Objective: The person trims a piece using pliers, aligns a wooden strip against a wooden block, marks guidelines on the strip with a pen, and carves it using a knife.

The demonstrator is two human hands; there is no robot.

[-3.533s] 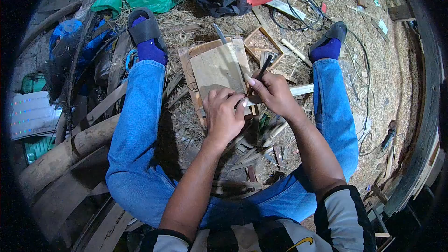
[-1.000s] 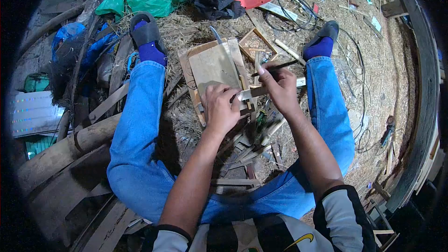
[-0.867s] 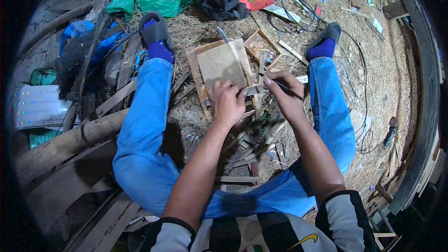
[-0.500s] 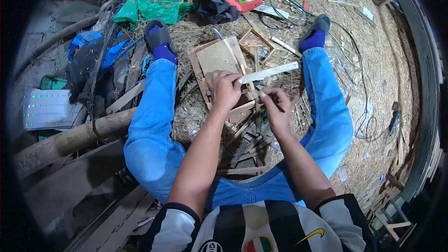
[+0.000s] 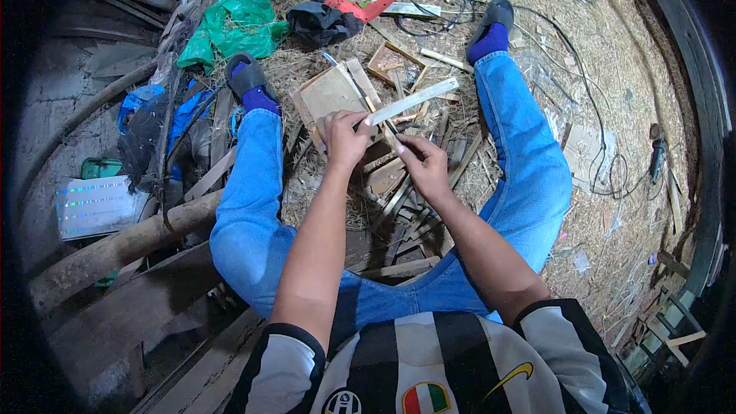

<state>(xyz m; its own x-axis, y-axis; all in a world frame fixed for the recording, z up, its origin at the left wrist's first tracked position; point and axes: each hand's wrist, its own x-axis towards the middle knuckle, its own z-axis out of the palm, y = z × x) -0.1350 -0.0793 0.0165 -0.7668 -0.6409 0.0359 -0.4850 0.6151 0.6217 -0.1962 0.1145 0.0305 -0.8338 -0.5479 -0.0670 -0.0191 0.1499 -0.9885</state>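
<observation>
My left hand (image 5: 345, 136) is closed on the near end of a pale flat strip (image 5: 414, 101), which points up and to the right. Beneath it lies a wooden box (image 5: 307, 111) with a light board (image 5: 330, 94) on top, between my legs. My right hand (image 5: 423, 165) is closed on a thin dark pen-like tool (image 5: 392, 132), its tip near the strip and the box's right edge. A narrow blade (image 5: 330, 59) shows at the board's far edge; the rest of it is hard to make out.
A small open wooden tray (image 5: 396, 64) lies beyond the box. Wood scraps (image 5: 402, 222) are piled close to me. Farther off are a red tool (image 5: 360, 9), a black bag (image 5: 326, 24), a green plastic sheet (image 5: 238, 27) and a coiled cable (image 5: 437, 8). A log (image 5: 130, 249) lies left.
The view has shifted, so the scene sits differently. The strip now slants up to the right. My right hand has come lower and closer to the box edge, the dark tool pointing toward it.
</observation>
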